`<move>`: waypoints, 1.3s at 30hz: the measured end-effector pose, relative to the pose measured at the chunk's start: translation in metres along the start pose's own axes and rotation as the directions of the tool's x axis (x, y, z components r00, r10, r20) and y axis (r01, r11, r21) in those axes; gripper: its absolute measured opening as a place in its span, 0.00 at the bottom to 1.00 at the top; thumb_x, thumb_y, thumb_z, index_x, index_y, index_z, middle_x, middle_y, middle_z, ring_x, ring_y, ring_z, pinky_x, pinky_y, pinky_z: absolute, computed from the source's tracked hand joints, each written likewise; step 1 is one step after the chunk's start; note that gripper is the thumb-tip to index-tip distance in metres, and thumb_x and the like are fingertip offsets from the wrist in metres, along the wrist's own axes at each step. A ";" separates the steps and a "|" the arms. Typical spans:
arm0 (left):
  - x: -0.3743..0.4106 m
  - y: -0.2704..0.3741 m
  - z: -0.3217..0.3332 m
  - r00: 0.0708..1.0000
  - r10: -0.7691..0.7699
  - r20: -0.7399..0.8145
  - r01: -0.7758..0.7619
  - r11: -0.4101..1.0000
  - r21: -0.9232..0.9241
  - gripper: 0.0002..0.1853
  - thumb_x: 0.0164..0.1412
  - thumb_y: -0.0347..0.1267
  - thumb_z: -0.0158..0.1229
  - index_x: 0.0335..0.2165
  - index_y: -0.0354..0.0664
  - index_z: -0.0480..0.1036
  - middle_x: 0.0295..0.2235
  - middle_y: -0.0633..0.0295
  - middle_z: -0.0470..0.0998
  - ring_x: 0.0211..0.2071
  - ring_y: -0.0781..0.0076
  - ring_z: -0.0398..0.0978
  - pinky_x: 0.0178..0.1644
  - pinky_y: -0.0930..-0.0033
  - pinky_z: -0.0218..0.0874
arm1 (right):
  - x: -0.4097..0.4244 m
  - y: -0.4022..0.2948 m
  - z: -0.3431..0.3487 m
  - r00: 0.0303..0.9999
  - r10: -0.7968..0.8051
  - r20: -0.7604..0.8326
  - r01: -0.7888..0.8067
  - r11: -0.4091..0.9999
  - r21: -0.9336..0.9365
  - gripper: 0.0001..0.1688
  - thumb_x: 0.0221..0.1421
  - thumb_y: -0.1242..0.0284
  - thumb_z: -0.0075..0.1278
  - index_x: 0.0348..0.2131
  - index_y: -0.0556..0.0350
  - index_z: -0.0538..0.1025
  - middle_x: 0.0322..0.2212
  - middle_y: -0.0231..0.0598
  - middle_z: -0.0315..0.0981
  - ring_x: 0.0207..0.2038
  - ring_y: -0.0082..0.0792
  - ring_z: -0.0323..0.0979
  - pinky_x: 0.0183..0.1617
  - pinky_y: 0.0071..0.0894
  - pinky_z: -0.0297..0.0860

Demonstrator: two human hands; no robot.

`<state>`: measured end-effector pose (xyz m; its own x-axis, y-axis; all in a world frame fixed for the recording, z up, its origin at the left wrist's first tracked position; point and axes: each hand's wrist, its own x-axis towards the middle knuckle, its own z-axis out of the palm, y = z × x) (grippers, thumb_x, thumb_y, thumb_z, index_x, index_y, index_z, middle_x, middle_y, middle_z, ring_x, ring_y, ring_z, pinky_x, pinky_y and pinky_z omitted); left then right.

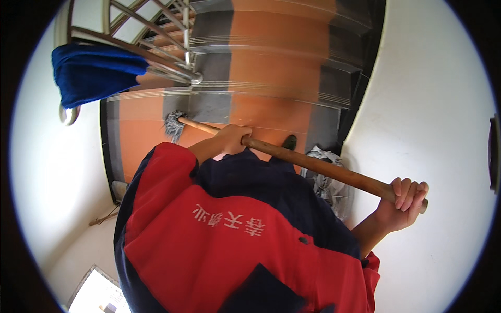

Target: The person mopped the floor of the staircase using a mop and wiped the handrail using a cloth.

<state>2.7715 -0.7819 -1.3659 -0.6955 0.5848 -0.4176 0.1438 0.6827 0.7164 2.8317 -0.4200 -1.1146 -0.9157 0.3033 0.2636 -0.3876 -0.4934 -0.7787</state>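
A mop's wooden handle (321, 166) runs slantwise across the front of my body. My left hand (233, 139) grips it partway down, on the side towards the mop head. Near the handle's top end at the right, my right hand (409, 203) is closed around it. The grey string mop head (176, 123) rests on the orange and dark grey tiled floor (141, 133), close to the edge of a stair landing.
A metal stair railing (156, 64) with a blue cloth (98, 72) over it stands at upper left. Tiled stairs (278, 70) lie ahead. A filled clear plastic bag (332, 195) sits by the white right wall (422, 117). A dark shoe (289, 142) shows below.
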 end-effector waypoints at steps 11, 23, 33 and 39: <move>0.170 0.194 0.065 0.910 0.401 0.110 -0.411 0.906 0.099 0.13 0.36 0.30 0.59 0.26 0.47 0.67 0.21 0.54 0.71 0.29 0.49 0.70 0.33 0.51 0.59 | -0.052 -0.173 -0.144 0.821 -0.373 -0.432 0.363 0.925 -0.110 0.09 0.57 0.78 0.42 0.23 0.57 0.64 0.08 0.22 0.44 0.12 0.16 0.47 0.25 0.17 0.57; 0.291 0.194 0.101 0.850 0.495 -0.180 -0.495 0.868 0.050 0.08 0.36 0.29 0.59 0.23 0.48 0.72 0.27 0.61 0.73 0.37 0.59 0.69 0.42 0.57 0.56 | 0.008 -0.138 -0.091 0.901 -0.417 -0.120 0.360 0.873 -0.330 0.05 0.51 0.76 0.43 0.24 0.56 0.71 0.07 0.24 0.47 0.15 0.19 0.48 0.29 0.21 0.53; 0.202 -0.030 -0.035 0.845 0.256 -0.470 -0.217 0.967 0.136 0.13 0.31 0.29 0.60 0.24 0.40 0.69 0.25 0.53 0.71 0.31 0.49 0.69 0.35 0.55 0.60 | 0.056 0.045 -0.018 0.988 -0.060 -0.140 0.019 0.960 -0.281 0.16 0.49 0.69 0.54 0.21 0.48 0.60 0.11 0.25 0.51 0.18 0.25 0.55 0.34 0.33 0.57; 0.170 -0.044 -0.081 0.580 0.221 -0.784 -0.134 0.975 0.176 0.09 0.36 0.21 0.53 0.24 0.38 0.68 0.24 0.52 0.71 0.29 0.48 0.69 0.33 0.56 0.59 | 0.054 0.064 0.006 0.995 0.047 0.086 -0.028 0.979 -0.201 0.16 0.44 0.70 0.57 0.21 0.50 0.63 0.13 0.26 0.58 0.19 0.26 0.59 0.35 0.36 0.56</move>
<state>2.5899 -0.7477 -1.4229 -0.9235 0.1472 0.3542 0.3575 0.6648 0.6560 2.7567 -0.4396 -1.1468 -0.9385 0.2084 0.2754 -0.3323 -0.3277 -0.8844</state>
